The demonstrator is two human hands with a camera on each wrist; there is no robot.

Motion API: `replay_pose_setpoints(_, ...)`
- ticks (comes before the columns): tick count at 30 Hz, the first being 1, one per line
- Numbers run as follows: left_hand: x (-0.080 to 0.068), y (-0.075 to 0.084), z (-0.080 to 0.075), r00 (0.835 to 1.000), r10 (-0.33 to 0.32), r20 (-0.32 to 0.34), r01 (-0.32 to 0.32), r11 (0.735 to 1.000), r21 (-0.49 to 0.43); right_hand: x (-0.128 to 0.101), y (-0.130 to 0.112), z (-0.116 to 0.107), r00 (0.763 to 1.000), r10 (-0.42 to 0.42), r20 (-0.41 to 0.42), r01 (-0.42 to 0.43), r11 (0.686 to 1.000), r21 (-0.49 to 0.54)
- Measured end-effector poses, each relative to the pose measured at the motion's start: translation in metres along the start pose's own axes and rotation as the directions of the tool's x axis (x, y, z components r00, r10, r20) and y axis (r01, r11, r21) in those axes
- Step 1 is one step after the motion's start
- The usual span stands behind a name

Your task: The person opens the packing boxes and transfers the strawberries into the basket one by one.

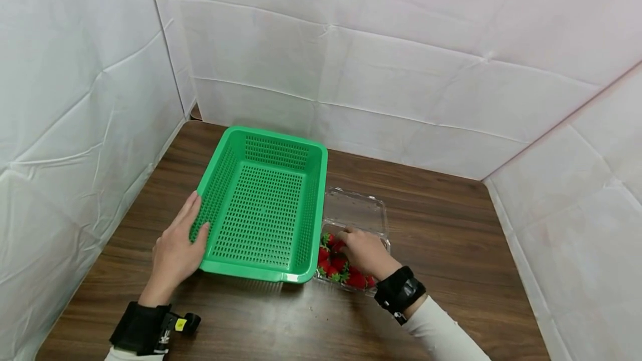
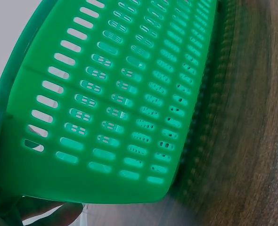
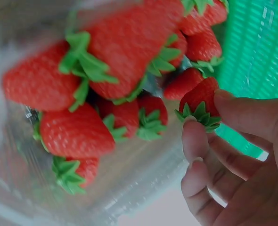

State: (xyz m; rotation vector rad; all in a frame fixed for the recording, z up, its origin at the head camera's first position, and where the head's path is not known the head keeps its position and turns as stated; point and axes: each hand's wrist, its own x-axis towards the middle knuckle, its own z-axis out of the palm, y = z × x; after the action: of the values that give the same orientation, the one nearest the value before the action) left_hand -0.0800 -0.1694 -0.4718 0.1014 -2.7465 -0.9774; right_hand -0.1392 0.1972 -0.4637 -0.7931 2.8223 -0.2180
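We found one strawberry (image 3: 199,100) pinched between thumb and fingertips (image 3: 194,136) of the right hand (image 1: 365,250), just above the other strawberries (image 1: 337,265) heaped in a clear clamshell box (image 1: 355,210). The box lay on the wooden tabletop (image 1: 441,238), its lid folded open toward the far wall, and touched the right wall of the green basket (image 1: 264,205). The left hand (image 1: 176,249) rested flat against the basket's near-left wall, fingers straight along the outside and thumb by the rim; it gripped nothing. The wrist view showed only slotted green plastic close up. We read no brand, label or writing on box, basket or fruit. A black wrist strap (image 1: 399,291) sat on the right forearm, another with a small yellow mark on the left. White panels (image 1: 401,43) closed in three sides.
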Motion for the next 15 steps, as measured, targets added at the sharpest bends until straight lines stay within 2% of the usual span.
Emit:
replay_pose_setpoints(9, 0.000, -0.003, 0.004, 1.000, 0.018, -0.022, -0.018, 1.000, -0.004, 0.003, 0.005, -0.014, 0.999, 0.005, -0.049, -0.006, 1.000, -0.026)
replay_pose_setpoints(15, 0.000, -0.005, 0.005, 0.999, 0.019, -0.030, -0.019, 1.000, -0.013, 0.007, 0.008, -0.029, 0.995, -0.004, -0.098, 0.006, 1.000, 0.023)
